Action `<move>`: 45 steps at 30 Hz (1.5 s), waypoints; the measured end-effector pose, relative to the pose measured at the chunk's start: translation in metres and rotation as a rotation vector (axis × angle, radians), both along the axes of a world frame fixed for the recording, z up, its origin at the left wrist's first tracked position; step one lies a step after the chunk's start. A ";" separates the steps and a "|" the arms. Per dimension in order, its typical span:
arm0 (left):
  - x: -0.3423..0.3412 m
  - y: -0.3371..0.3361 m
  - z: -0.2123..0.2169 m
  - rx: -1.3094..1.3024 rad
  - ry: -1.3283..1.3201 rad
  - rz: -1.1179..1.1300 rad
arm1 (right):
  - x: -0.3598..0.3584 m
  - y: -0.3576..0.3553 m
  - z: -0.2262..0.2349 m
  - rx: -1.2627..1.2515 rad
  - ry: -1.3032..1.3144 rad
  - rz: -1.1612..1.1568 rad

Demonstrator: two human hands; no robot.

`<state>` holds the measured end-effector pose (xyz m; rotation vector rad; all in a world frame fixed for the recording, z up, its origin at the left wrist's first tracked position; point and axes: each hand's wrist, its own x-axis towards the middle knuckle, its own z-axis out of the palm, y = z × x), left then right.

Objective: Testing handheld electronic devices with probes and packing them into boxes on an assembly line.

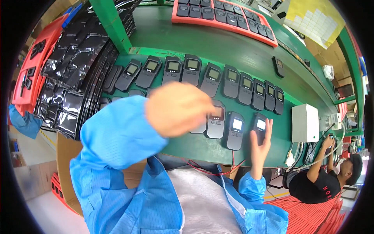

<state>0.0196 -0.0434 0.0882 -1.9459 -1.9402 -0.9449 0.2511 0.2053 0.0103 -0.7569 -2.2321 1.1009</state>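
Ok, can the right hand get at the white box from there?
Probably yes: the right hand looks open, and the white box stands to its right, with only green bench showing between them.

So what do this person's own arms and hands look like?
Both arms wear long, bright blue sleeves: the left sleeve is loose and creased, the right sleeve wrinkled. No gloves show on the left hand or right hand; motion blur hides the left one's finer details.
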 end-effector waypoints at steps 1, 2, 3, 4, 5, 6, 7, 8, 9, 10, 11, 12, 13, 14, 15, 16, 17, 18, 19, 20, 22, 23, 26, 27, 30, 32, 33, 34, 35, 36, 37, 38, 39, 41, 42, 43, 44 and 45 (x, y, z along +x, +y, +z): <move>0.013 0.018 -0.013 -0.140 0.010 -0.127 | -0.004 -0.007 -0.001 0.054 0.011 0.027; 0.029 0.033 -0.028 -0.203 0.046 -0.154 | -0.008 -0.014 -0.002 0.108 0.023 0.056; 0.044 0.046 -0.041 -0.292 0.079 -0.188 | -0.012 -0.020 -0.003 0.171 0.037 0.081; 0.056 0.053 -0.053 -0.252 0.084 -0.166 | -0.015 -0.024 -0.004 0.176 0.040 0.097; 0.068 0.060 -0.064 -0.318 0.076 -0.165 | -0.017 -0.029 -0.005 0.144 0.064 0.087; 0.075 0.067 -0.073 -0.458 0.061 -0.189 | -0.018 -0.032 -0.004 0.112 0.089 0.073; 0.080 0.073 -0.080 -0.373 0.071 -0.166 | -0.018 -0.033 -0.003 0.077 0.109 0.048; 0.084 0.078 -0.086 -0.352 0.045 -0.138 | -0.018 -0.033 -0.002 0.089 0.119 0.054; 0.086 0.081 -0.089 -0.337 0.019 -0.113 | -0.018 -0.033 0.000 0.004 0.127 0.058; 0.086 0.082 -0.091 -0.362 -0.021 -0.108 | -0.017 -0.034 0.001 -0.086 0.132 0.061; 0.086 0.082 -0.093 -0.332 -0.013 -0.092 | -0.016 -0.034 0.002 -0.195 0.140 0.056; 0.084 0.083 -0.093 -0.355 -0.016 -0.045 | -0.016 -0.035 0.002 -0.184 0.134 0.061; 0.081 0.082 -0.094 -0.376 -0.017 0.002 | -0.015 -0.036 0.002 -0.187 0.129 0.058; 0.079 0.081 -0.094 -0.366 -0.012 0.061 | -0.016 -0.036 0.001 -0.189 0.126 0.053; 0.076 0.079 -0.094 -0.399 -0.011 0.042 | -0.016 -0.036 0.000 -0.192 0.125 0.048; 0.074 0.075 -0.093 -0.435 0.011 0.077 | -0.016 -0.035 -0.001 -0.196 0.127 0.043; 0.071 0.072 -0.092 -0.472 0.031 0.115 | -0.016 -0.034 -0.003 -0.124 0.111 0.048; 0.068 0.069 -0.092 -0.500 0.016 0.131 | -0.017 -0.033 -0.004 -0.051 0.096 0.054; 0.065 0.067 -0.092 -0.510 0.058 0.153 | -0.017 -0.031 -0.005 0.022 0.067 0.039; 0.061 0.065 -0.091 -0.510 0.072 0.146 | -0.017 -0.029 -0.006 0.019 0.086 0.056; 0.057 0.063 -0.091 -0.535 0.116 0.141 | -0.016 -0.028 -0.006 0.092 0.051 0.052; 0.057 0.062 -0.091 -0.522 0.102 0.127 | -0.016 -0.027 -0.006 0.120 0.026 0.046; 0.065 0.066 -0.093 -0.424 0.059 0.093 | -0.017 -0.029 -0.006 0.099 0.047 0.054; 0.069 0.069 -0.093 -0.419 0.077 0.109 | -0.017 -0.029 -0.005 0.089 0.051 0.058; 0.081 0.081 -0.095 -0.419 0.039 0.101 | -0.016 -0.029 -0.003 0.091 0.050 0.056; 0.087 0.090 -0.096 -0.429 0.059 0.098 | -0.015 -0.026 -0.002 0.095 0.054 0.054; 0.089 0.093 -0.095 -0.440 0.063 0.091 | -0.014 -0.023 -0.002 0.089 0.033 0.066; 0.091 0.095 -0.095 -0.438 0.063 0.085 | -0.013 -0.019 -0.002 0.082 0.010 0.080; 0.091 0.096 -0.094 -0.452 0.065 0.086 | -0.012 -0.016 -0.002 0.050 -0.008 0.082; 0.091 0.097 -0.093 -0.445 0.042 0.083 | -0.011 -0.015 -0.003 0.075 -0.014 0.093; 0.089 0.097 -0.090 -0.438 0.020 0.080 | -0.011 -0.013 -0.004 0.088 -0.016 0.101; 0.087 0.099 -0.088 -0.490 -0.039 0.043 | -0.010 -0.011 -0.005 0.101 -0.018 0.107; 0.083 0.100 -0.085 -0.427 -0.001 0.073 | -0.009 -0.010 -0.006 0.114 -0.020 0.113; 0.070 0.105 -0.078 -0.579 -0.001 0.069 | -0.009 -0.009 -0.008 0.120 -0.023 0.105; 0.065 0.106 -0.075 -0.634 0.004 0.082 | -0.009 -0.009 -0.008 0.124 -0.024 0.101; 0.062 0.108 -0.072 -0.659 -0.004 0.069 | -0.008 -0.008 -0.009 0.124 -0.020 0.103; 0.059 0.110 -0.071 -0.685 -0.014 0.048 | -0.009 -0.008 -0.010 0.127 -0.026 0.101; 0.056 0.111 -0.070 -0.711 -0.021 0.027 | -0.009 -0.007 -0.010 0.132 -0.025 0.103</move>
